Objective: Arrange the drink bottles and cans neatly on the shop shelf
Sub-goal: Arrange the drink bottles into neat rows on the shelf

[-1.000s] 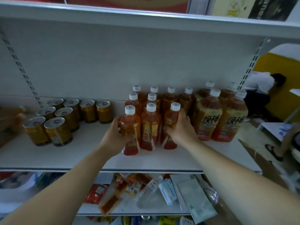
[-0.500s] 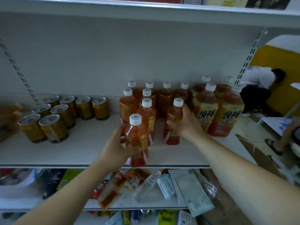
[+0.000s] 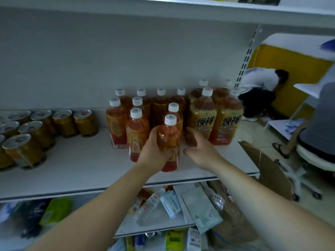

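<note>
My left hand [image 3: 154, 154] grips a small orange tea bottle [image 3: 169, 134] with a white cap, upright at the front of the white shelf [image 3: 81, 169]. My right hand [image 3: 201, 151] hovers just right of that bottle, fingers loosely curled, holding nothing. Behind stand several matching small bottles [image 3: 136, 131] in rough rows. Right of them are larger bottles with yellow labels [image 3: 203, 118]. Several gold cans [image 3: 63, 122] stand in rows at the left of the shelf.
The shelf below holds loose packets, boxes and a lying clear bottle [image 3: 150, 207]. An open cardboard box [image 3: 268, 169] sits past the shelf's right end. A person [image 3: 257, 91] crouches by a yellow wall, and a chair [image 3: 315, 160] stands at the right.
My left hand carried its bottle from the left of the group to the front right. My right hand let go of the bottle it held and drew back.
</note>
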Demonstrator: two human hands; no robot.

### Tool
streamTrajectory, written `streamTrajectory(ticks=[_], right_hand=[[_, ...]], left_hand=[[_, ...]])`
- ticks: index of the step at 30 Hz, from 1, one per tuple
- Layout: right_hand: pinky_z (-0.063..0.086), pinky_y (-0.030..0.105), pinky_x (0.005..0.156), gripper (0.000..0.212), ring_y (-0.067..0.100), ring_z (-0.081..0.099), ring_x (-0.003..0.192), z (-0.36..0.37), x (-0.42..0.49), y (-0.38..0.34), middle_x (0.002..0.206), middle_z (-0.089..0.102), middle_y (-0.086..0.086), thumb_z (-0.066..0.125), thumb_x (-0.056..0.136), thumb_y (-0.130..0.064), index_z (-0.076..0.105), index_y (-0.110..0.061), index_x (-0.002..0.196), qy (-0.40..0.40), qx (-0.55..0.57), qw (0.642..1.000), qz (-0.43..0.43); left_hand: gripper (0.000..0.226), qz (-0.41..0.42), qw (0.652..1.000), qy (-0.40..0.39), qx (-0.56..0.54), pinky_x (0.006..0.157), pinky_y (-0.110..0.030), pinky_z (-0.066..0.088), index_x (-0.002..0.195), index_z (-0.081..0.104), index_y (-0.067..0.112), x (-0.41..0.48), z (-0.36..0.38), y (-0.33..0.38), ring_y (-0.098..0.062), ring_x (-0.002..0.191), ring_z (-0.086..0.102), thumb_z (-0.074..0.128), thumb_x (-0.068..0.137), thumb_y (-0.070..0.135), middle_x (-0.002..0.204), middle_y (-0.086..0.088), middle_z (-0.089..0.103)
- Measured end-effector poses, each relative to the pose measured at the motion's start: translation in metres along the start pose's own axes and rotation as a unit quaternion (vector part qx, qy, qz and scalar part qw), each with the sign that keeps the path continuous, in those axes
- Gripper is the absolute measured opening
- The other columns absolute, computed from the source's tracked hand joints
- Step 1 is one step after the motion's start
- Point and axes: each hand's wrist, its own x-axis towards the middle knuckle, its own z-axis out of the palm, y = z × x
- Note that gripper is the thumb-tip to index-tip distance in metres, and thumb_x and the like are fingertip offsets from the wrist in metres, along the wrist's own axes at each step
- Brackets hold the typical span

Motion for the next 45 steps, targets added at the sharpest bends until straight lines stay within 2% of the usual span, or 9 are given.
streamTrajectory(ticks=[4,8,13,15,24,29,39,42,45], right_hand=[[0.031,0.028,0.104,0.080,0.025,0.036,0.137,0.004,0.006,0.020,0.154,0.031,0.006,0.066,0.087,-0.019,0.021,-0.021,0.153,-0.004,-0.091,0.996,-0.005],[0.032,0.039,0.108,0.076,0.027,0.033,0.137,-0.005,0.007,0.055,0.153,0.033,0.004,0.062,0.087,-0.051,0.027,-0.024,0.149,0.023,-0.218,0.975,0.044],[0.004,0.062,0.114,0.089,0.034,0.002,0.147,-0.010,-0.002,0.095,0.161,0.004,0.002,0.030,0.080,-0.083,0.007,-0.036,0.152,-0.057,-0.363,0.921,0.131],[0.002,0.063,0.114,0.086,0.035,-0.002,0.147,-0.007,-0.004,0.102,0.161,0.001,0.002,0.026,0.081,-0.082,0.004,-0.037,0.151,-0.061,-0.374,0.917,0.129],[-0.002,0.063,0.114,0.086,0.034,-0.007,0.148,-0.004,-0.001,0.110,0.162,-0.005,0.002,0.020,0.081,-0.082,0.000,-0.038,0.151,-0.059,-0.393,0.909,0.126],[-0.001,0.063,0.114,0.086,0.036,-0.007,0.148,-0.003,-0.001,0.112,0.163,-0.006,0.005,0.017,0.081,-0.082,-0.001,-0.037,0.152,-0.063,-0.401,0.906,0.121],[-0.002,0.063,0.114,0.085,0.035,-0.007,0.148,-0.002,0.000,0.112,0.163,-0.004,0.004,0.018,0.082,-0.082,0.000,-0.038,0.151,-0.057,-0.401,0.906,0.122],[0.005,0.061,0.115,0.086,0.031,0.003,0.148,-0.007,0.001,0.102,0.160,0.008,0.003,0.030,0.081,-0.080,0.010,-0.034,0.151,-0.044,-0.356,0.926,0.120],[0.028,0.052,0.111,0.089,0.032,0.031,0.137,-0.011,0.003,0.078,0.147,0.035,0.009,0.038,0.075,-0.078,0.032,-0.022,0.144,0.083,-0.267,0.959,0.045]], left_hand=[[0.112,-0.046,0.993,-0.070,-0.079,0.094,-0.035,0.044,0.149,0.010,0.037,0.020,-0.009,0.001,-0.013,0.114,0.051,0.080,0.068,0.005,0.116,0.015,0.055],[0.110,-0.060,0.985,-0.107,-0.125,0.088,-0.036,0.050,0.149,0.015,0.034,0.033,-0.007,-0.005,-0.012,0.108,0.058,0.076,0.068,-0.009,0.118,0.007,0.060],[0.095,-0.031,0.987,-0.085,-0.131,0.088,-0.032,0.052,0.143,0.031,0.032,0.042,0.003,-0.006,-0.005,0.102,0.061,0.076,0.068,-0.006,0.113,0.006,0.065],[0.099,-0.031,0.991,-0.060,-0.119,0.087,-0.027,0.049,0.146,0.026,0.033,0.042,0.013,-0.008,-0.002,0.103,0.059,0.079,0.068,0.001,0.115,0.009,0.063],[0.113,-0.031,0.995,-0.021,-0.097,0.104,-0.043,0.043,0.147,0.010,0.043,0.067,0.047,0.005,-0.012,0.117,0.054,0.084,0.065,0.019,0.129,0.011,0.055],[0.127,-0.037,0.993,-0.070,-0.083,0.102,-0.030,0.039,0.148,-0.012,0.038,0.066,0.050,-0.005,-0.007,0.120,0.047,0.082,0.068,0.007,0.129,0.012,0.048],[0.126,-0.061,0.994,-0.091,-0.025,0.090,-0.020,0.037,0.147,-0.022,0.032,0.064,0.050,-0.007,-0.003,0.114,0.041,0.077,0.074,0.004,0.134,0.009,0.041],[0.119,-0.057,0.992,-0.109,0.030,0.087,-0.009,0.026,0.148,-0.019,0.028,0.053,0.036,0.008,-0.001,0.116,0.027,0.076,0.079,0.014,0.134,0.018,0.027],[0.112,-0.048,0.993,-0.110,0.020,0.101,-0.022,0.026,0.149,-0.015,0.032,0.034,0.018,0.017,-0.010,0.135,0.028,0.073,0.082,0.020,0.150,0.012,0.025]])
